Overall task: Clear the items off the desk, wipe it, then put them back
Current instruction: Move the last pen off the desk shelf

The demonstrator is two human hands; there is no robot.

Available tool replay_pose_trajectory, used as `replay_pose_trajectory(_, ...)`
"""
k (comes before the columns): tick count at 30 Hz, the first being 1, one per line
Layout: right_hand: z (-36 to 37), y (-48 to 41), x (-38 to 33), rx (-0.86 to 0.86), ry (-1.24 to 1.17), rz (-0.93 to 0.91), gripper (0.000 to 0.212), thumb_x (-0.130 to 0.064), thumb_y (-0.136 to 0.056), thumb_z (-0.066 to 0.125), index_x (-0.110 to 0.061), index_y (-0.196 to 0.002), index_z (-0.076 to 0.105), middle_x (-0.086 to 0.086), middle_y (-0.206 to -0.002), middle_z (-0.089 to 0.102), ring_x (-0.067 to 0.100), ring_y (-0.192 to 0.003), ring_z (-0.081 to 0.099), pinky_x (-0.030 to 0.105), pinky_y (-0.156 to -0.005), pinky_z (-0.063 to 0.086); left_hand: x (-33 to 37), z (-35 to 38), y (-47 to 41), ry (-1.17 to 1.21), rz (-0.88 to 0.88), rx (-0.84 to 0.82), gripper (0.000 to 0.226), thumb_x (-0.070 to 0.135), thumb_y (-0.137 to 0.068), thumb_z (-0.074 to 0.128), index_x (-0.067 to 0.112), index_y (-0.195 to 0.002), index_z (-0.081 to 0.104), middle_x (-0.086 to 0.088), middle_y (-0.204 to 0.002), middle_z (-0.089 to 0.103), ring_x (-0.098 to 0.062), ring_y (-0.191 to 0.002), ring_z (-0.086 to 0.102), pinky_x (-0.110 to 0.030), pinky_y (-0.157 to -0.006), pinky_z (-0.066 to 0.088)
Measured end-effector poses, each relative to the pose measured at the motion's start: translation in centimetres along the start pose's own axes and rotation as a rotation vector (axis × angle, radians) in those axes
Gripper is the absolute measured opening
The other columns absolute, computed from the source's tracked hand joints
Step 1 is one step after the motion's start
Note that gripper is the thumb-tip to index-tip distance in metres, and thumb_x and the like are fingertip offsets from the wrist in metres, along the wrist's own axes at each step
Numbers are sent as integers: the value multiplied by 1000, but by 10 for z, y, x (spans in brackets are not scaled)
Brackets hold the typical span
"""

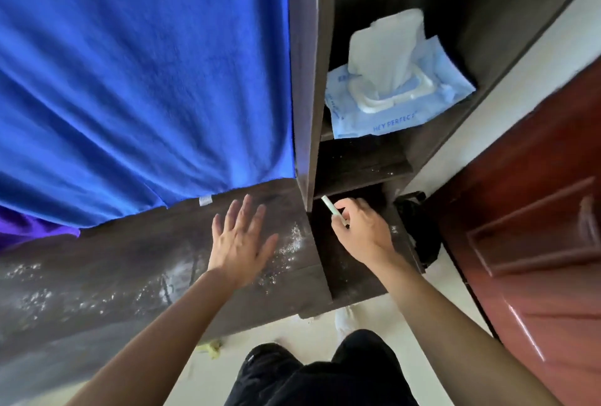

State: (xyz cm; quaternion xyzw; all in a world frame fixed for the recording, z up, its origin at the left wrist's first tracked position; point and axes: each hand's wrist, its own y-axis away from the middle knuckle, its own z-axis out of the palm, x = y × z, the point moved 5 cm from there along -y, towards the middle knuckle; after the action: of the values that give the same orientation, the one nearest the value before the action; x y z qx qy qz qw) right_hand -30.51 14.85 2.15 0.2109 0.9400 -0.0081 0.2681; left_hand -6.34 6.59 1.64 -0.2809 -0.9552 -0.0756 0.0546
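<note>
My left hand point(242, 243) lies flat with fingers spread on the dark brown desk top point(136, 269), which shows pale smears and specks. My right hand point(361, 226) pinches a slim white stick-shaped item point(331, 208) over the lower section of the desk, just right of the upright divider point(309, 96). A blue pack of wet wipes point(393, 96) with a white wipe sticking up from its open lid sits on a shelf above my right hand.
A large blue cloth point(140, 73) hangs over the back of the desk, with a purple cloth point(29, 226) under its left edge. A reddish-brown door point(533, 243) stands at the right. A black object point(419, 226) sits on the floor beside the desk. My legs stand on pale floor.
</note>
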Motion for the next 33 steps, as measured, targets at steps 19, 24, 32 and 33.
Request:
replay_pose_trajectory(19,-118,531,79,952,8,993,13,-37,-92,65,-27,-100,63,-11,-87,59,11,-76,59,29,-62,49,338,-37,192,111,1167,11,76,63,-94,19,18,-155,32,-11,-163,23,-34,-150,21,-57,-116,22)
replay_pose_trajectory(24,-106,687,82,1130,11,1145,18,-35,-90,68,-28,-106,66,-16,-83,58,0,-71,54,16,-56,33,422,-25,344,155,1440,12,69,60,-98,30,19,-154,34,-10,-164,23,-33,-150,22,-57,-116,23)
replay_pose_trajectory(32,-96,928,95,1346,44,1402,27,-46,-88,68,-23,-101,69,-10,-79,58,14,-70,55,25,-56,35,522,12,580,105,1658,-22,74,66,-97,16,24,-157,24,-7,-166,12,-30,-153,13,-57,-120,17)
replay_pose_trajectory(33,-97,949,99,1357,51,1419,30,-50,-86,66,-23,-100,68,-9,-79,59,13,-68,53,24,-54,33,531,15,599,106,1670,-34,73,65,-97,17,24,-157,23,-7,-166,11,-30,-153,12,-56,-120,17)
